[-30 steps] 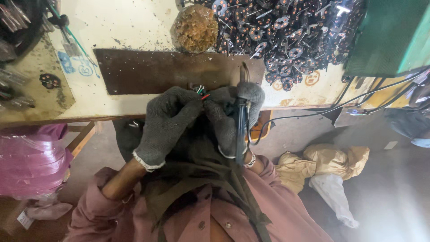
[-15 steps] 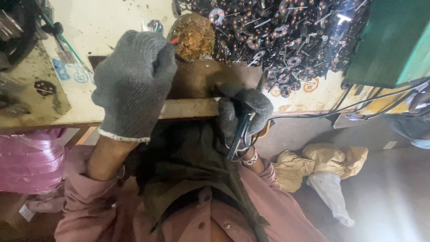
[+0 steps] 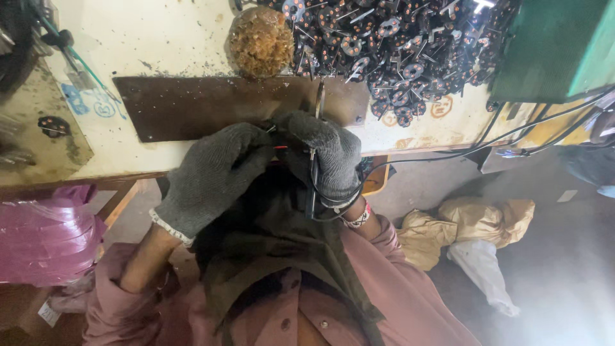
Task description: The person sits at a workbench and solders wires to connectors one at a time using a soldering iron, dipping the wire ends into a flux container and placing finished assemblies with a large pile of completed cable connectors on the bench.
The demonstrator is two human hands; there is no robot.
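A: What are the two gloved hands doing?

B: The left hand (image 3: 214, 176) and the right hand (image 3: 323, 157) meet at the near edge of the desk (image 3: 173, 45). The left fingers (image 3: 256, 144) are pressed together around a small part with red wire (image 3: 280, 147), which sits right between the fingertips of both hands.

A: And the right one?

B: Its fingers are curled tight around a soldering iron (image 3: 312, 173). The dark handle runs down past the wrist, and the metal tip rises just above the knuckles. The tip lies over the brown plate (image 3: 192, 106).

A: What lies beyond the fingers?

B: Straight past them is the brown plate. Farther off, beyond the left fingers, sits an amber resin lump (image 3: 261, 40). Beyond the right fingers lies a heap of small wound coils (image 3: 397, 51), well apart from the held part.

A: Is the part touching the iron's tip?

B: I cannot tell; the gloves hide the contact.
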